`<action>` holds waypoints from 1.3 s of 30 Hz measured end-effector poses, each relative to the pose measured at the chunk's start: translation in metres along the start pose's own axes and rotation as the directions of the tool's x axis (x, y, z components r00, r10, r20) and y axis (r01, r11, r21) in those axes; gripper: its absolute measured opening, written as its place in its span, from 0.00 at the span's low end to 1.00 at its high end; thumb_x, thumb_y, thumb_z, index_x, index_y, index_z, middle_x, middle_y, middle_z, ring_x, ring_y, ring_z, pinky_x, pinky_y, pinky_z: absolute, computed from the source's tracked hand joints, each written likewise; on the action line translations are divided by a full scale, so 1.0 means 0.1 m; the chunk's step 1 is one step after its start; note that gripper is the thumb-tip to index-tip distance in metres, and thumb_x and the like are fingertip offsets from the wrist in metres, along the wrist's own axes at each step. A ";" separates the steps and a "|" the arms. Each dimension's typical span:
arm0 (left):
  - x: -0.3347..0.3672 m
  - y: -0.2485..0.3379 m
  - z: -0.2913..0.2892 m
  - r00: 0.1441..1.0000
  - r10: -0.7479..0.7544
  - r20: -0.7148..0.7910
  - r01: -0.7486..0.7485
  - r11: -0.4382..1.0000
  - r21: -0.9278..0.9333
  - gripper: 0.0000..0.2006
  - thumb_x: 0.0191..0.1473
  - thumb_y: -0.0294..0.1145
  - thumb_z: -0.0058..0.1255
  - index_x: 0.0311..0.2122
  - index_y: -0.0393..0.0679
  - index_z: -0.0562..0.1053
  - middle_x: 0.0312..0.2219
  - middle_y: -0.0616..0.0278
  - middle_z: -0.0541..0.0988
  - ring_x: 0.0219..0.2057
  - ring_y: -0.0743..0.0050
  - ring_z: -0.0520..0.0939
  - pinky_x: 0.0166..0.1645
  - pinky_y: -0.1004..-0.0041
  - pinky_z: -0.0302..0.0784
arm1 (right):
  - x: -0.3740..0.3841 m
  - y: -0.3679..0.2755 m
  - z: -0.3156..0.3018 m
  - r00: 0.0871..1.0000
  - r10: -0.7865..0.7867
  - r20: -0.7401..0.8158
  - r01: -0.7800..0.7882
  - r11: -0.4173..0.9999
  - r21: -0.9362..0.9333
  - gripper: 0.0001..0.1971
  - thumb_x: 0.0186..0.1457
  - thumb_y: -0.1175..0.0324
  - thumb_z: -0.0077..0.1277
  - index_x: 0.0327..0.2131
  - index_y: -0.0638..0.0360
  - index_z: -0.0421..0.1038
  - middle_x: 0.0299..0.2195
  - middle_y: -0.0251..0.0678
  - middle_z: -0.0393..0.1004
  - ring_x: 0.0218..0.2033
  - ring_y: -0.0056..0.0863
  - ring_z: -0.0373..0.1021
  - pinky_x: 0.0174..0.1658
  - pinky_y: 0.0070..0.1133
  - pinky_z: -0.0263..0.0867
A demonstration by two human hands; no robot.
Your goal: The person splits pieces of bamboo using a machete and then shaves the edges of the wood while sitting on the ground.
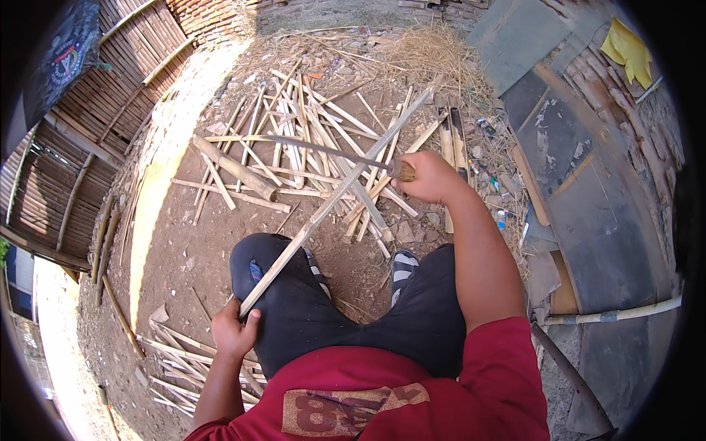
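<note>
My left hand (pixel 234 331) is closed around the near end of a long split bamboo strip (pixel 305 228), beside my left knee. The strip slants up and away to the right, over the scattered pieces. In my right hand (pixel 432 178) is the wooden handle of a machete (pixel 323 148). Its long thin blade points left and appears to cross the strip just left of my fist; whether they touch I cannot tell. Beyond my feet lies a loose pile of bamboo strips (pixel 298 121). A thicker round bamboo piece (pixel 237 169) rests at the pile's left side.
More strips (pixel 184 367) lie beside my left forearm. A slatted bamboo wall (pixel 88 140) stands at left. Dark sheets (pixel 603 228) and a light pole (pixel 632 312) are at right. Dry straw (pixel 434 62) and small litter cover the ground farther off.
</note>
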State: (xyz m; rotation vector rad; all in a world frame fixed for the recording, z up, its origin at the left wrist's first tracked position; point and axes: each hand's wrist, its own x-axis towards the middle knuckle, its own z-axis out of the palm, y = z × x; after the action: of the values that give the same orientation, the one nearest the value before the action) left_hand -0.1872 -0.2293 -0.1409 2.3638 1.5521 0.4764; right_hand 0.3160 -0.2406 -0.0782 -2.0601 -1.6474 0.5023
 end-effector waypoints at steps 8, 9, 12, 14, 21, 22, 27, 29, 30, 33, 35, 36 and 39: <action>0.04 0.04 0.03 1.000 -0.024 -0.007 0.024 0.997 0.069 0.29 0.57 0.60 0.58 0.26 0.39 0.71 0.19 0.45 0.74 0.24 0.35 0.80 0.30 0.51 0.72 | -0.03 0.15 0.08 0.981 -0.007 -0.192 -0.006 0.998 -0.064 0.16 0.51 0.61 0.64 0.43 0.54 0.80 0.35 0.48 0.82 0.40 0.51 0.79 0.43 0.40 0.74; 0.03 0.04 0.04 1.000 -0.022 -0.008 0.022 0.998 0.058 0.29 0.57 0.60 0.58 0.26 0.39 0.71 0.18 0.45 0.74 0.24 0.35 0.80 0.30 0.51 0.72 | -0.08 0.03 0.11 0.987 -0.072 -0.145 0.056 0.992 -0.113 0.15 0.50 0.61 0.64 0.41 0.55 0.79 0.33 0.49 0.81 0.38 0.52 0.78 0.42 0.40 0.73; 0.04 0.02 0.03 1.000 -0.020 -0.013 0.021 0.999 0.033 0.28 0.56 0.59 0.59 0.26 0.38 0.71 0.18 0.45 0.74 0.24 0.35 0.79 0.30 0.51 0.72 | -0.13 -0.20 0.15 0.980 -0.199 -0.013 0.192 0.959 -0.210 0.14 0.49 0.61 0.64 0.38 0.55 0.78 0.31 0.49 0.80 0.36 0.52 0.77 0.40 0.41 0.72; 0.01 -0.03 0.01 1.000 -0.027 -0.011 0.027 1.000 0.013 0.28 0.56 0.59 0.59 0.26 0.38 0.71 0.18 0.45 0.74 0.24 0.35 0.80 0.30 0.51 0.72 | -0.11 -0.30 0.14 0.979 -0.199 0.046 0.205 0.950 -0.238 0.14 0.48 0.61 0.64 0.38 0.53 0.78 0.34 0.47 0.81 0.39 0.50 0.78 0.42 0.41 0.73; 0.04 0.06 0.00 1.000 -0.027 -0.014 0.028 0.999 0.047 0.27 0.57 0.58 0.58 0.26 0.38 0.71 0.19 0.44 0.75 0.24 0.35 0.79 0.30 0.51 0.72 | 0.15 0.62 0.15 0.936 0.290 -0.199 -0.226 0.929 0.292 0.19 0.52 0.58 0.65 0.45 0.56 0.80 0.37 0.46 0.83 0.42 0.44 0.80 0.45 0.36 0.73; 0.04 0.04 0.02 1.000 -0.028 -0.014 0.029 0.998 0.056 0.27 0.57 0.58 0.58 0.26 0.38 0.71 0.19 0.44 0.75 0.24 0.35 0.79 0.30 0.51 0.72 | 0.14 0.64 0.16 0.946 0.244 -0.211 -0.191 0.951 0.244 0.19 0.53 0.57 0.65 0.45 0.56 0.80 0.37 0.46 0.83 0.42 0.44 0.80 0.45 0.36 0.73; 0.06 0.02 0.01 0.999 -0.035 0.019 0.035 0.999 -0.015 0.29 0.60 0.59 0.55 0.26 0.37 0.71 0.18 0.44 0.74 0.22 0.36 0.78 0.28 0.53 0.70 | -0.04 0.13 0.19 0.996 -0.033 -0.079 0.030 0.999 -0.039 0.16 0.55 0.55 0.62 0.42 0.53 0.80 0.36 0.48 0.82 0.41 0.48 0.79 0.44 0.38 0.73; 0.04 0.02 -0.02 0.997 -0.066 0.036 0.067 0.997 -0.032 0.30 0.60 0.60 0.55 0.26 0.37 0.70 0.18 0.44 0.74 0.22 0.36 0.78 0.28 0.53 0.70 | -0.11 -0.19 0.15 0.986 -0.165 0.025 0.167 0.973 -0.161 0.16 0.55 0.54 0.61 0.40 0.54 0.79 0.35 0.49 0.81 0.40 0.50 0.78 0.43 0.39 0.73; 0.04 0.02 -0.03 0.996 -0.078 0.042 0.079 0.996 -0.039 0.30 0.60 0.60 0.55 0.25 0.37 0.70 0.18 0.44 0.74 0.22 0.36 0.78 0.28 0.53 0.70 | -0.12 -0.26 0.15 0.971 -0.225 0.079 0.237 0.947 -0.215 0.16 0.55 0.54 0.61 0.39 0.54 0.79 0.34 0.49 0.80 0.39 0.51 0.78 0.42 0.40 0.72; 0.05 -0.07 0.01 0.999 -0.025 0.034 0.027 0.998 -0.051 0.31 0.59 0.62 0.55 0.25 0.37 0.70 0.18 0.43 0.73 0.23 0.36 0.78 0.28 0.53 0.70 | 0.02 0.07 0.15 0.995 -0.095 -0.038 0.095 0.995 -0.011 0.19 0.53 0.56 0.65 0.44 0.59 0.79 0.33 0.50 0.81 0.37 0.47 0.79 0.43 0.36 0.73; 0.07 -0.04 0.01 1.000 -0.007 0.026 0.008 0.999 -0.034 0.32 0.58 0.63 0.55 0.25 0.37 0.71 0.17 0.43 0.73 0.22 0.36 0.78 0.28 0.53 0.70 | 0.10 0.37 0.10 0.984 0.071 -0.166 -0.052 0.992 0.113 0.23 0.52 0.57 0.66 0.48 0.61 0.79 0.34 0.51 0.82 0.38 0.45 0.80 0.44 0.34 0.73; 0.09 -0.01 0.01 1.000 0.003 0.019 -0.003 1.000 -0.027 0.32 0.58 0.64 0.55 0.26 0.37 0.71 0.17 0.43 0.73 0.22 0.36 0.78 0.28 0.53 0.70 | 0.13 0.52 0.09 0.955 0.139 -0.263 -0.101 0.983 0.151 0.23 0.53 0.57 0.66 0.48 0.61 0.79 0.35 0.50 0.82 0.38 0.44 0.80 0.45 0.33 0.73; 0.09 -0.01 -0.02 0.999 0.001 0.034 -0.001 1.000 -0.013 0.33 0.58 0.65 0.53 0.26 0.37 0.71 0.17 0.43 0.73 0.22 0.36 0.78 0.29 0.53 0.70 | 0.13 0.57 0.10 0.920 0.183 -0.347 -0.140 0.979 0.146 0.24 0.53 0.57 0.66 0.49 0.61 0.79 0.36 0.48 0.83 0.39 0.43 0.80 0.45 0.33 0.73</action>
State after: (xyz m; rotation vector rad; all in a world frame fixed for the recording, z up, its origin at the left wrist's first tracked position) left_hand -0.1857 -0.2205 -0.1380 2.3512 1.5285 0.4430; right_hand 0.3594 -0.2370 -0.1184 -2.0627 -1.2139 0.2467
